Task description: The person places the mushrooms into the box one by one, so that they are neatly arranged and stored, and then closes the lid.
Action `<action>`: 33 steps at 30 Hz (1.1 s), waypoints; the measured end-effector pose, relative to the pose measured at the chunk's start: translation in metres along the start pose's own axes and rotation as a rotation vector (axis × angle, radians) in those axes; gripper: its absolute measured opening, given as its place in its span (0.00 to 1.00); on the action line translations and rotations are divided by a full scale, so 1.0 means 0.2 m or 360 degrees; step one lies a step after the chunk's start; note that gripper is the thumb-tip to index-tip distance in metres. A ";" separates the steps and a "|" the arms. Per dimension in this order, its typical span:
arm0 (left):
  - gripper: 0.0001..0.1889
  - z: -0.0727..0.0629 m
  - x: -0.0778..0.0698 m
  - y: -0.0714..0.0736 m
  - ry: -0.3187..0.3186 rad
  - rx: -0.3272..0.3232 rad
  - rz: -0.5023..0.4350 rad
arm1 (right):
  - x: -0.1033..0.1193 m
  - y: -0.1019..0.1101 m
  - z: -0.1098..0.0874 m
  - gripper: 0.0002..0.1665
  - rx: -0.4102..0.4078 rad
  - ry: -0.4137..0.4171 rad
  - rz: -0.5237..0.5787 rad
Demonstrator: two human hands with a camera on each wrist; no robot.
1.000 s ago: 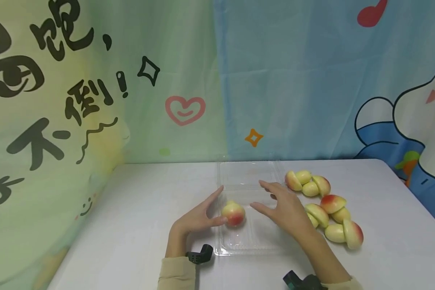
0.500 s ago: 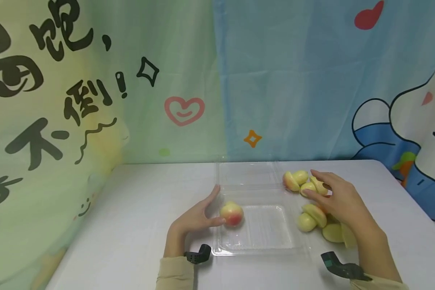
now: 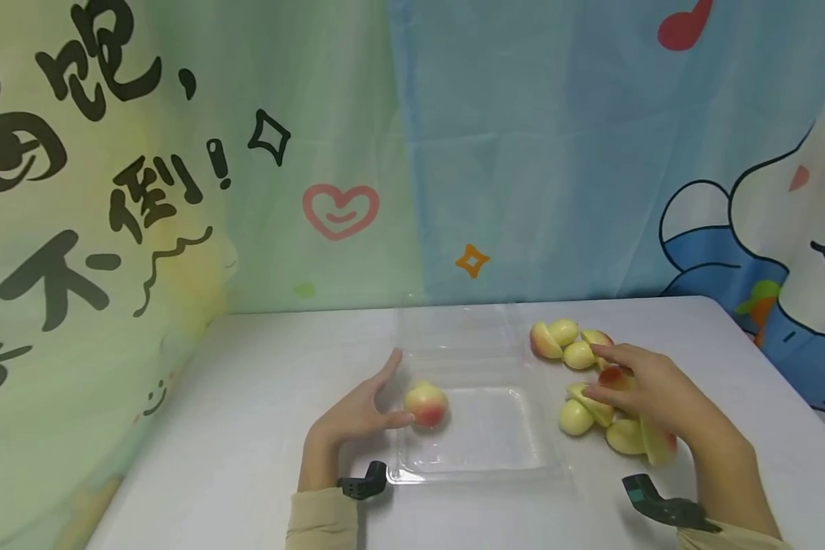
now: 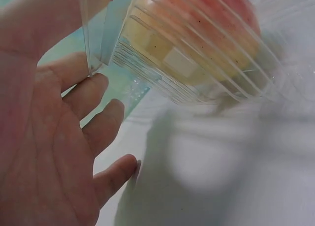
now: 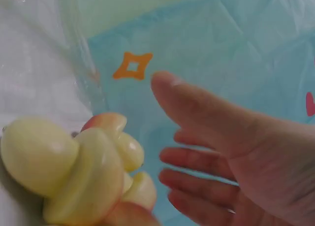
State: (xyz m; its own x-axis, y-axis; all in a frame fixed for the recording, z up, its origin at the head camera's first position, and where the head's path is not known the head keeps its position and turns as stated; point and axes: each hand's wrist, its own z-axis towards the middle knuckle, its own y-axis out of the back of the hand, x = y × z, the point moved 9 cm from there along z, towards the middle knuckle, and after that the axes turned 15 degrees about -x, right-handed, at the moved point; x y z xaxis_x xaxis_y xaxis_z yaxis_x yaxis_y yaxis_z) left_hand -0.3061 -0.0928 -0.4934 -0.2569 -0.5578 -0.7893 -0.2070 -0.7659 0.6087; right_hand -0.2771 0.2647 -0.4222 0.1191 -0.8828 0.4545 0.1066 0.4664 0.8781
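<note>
A clear plastic box point(image 3: 484, 435) lies on the table with a yellow-and-red, peach-coloured piece point(image 3: 426, 405) inside at its left. My left hand point(image 3: 353, 416) rests at the box's left side, thumb over the rim and fingers spread along it. In the left wrist view the ribbed box wall stands between that hand point(image 4: 44, 142) and the piece point(image 4: 211, 34). On the right, my right hand point(image 3: 660, 389) hovers over several mushroom-shaped, pale yellow pieces with reddish caps point(image 3: 576, 416), hiding some. The right wrist view shows its fingers apart from the pieces point(image 5: 83, 172), holding nothing.
The box's clear lid point(image 3: 457, 325) lies folded back towards the curtain point(image 3: 557, 191). More capped pieces point(image 3: 553, 340) sit at the back right of the white table point(image 3: 282, 344). Dark wrist cameras point(image 3: 667, 504) are strapped on.
My right hand has swung from above the box out to the pieces on the right, then lowered slightly. The left hand has stayed at the box's side. The view has shifted a little.
</note>
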 end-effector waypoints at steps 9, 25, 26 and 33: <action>0.55 0.00 0.02 0.02 0.0019 -0.0005 -0.0021 | 0.00 -0.08 -0.03 0.46 0.0117 0.0144 0.0152; 0.54 0.00 0.03 0.01 0.0028 -0.0007 -0.0033 | 0.04 -0.14 0.03 0.37 -0.0012 0.0173 -0.0012; 0.54 0.00 0.03 0.01 0.0029 -0.0007 -0.0032 | 0.04 -0.14 0.03 0.36 -0.0034 0.0164 -0.0028; 0.54 0.00 0.04 0.01 0.0038 -0.0007 -0.0032 | 0.06 -0.16 0.02 0.36 0.0012 0.0168 -0.0036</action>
State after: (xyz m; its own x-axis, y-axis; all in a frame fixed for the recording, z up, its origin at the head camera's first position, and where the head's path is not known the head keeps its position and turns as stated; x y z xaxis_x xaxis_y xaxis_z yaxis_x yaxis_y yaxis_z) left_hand -0.3092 -0.0985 -0.4980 -0.2302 -0.5496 -0.8031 -0.2079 -0.7784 0.5923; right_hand -0.2835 0.2383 -0.4437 0.2201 -0.8820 0.4168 0.1028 0.4459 0.8892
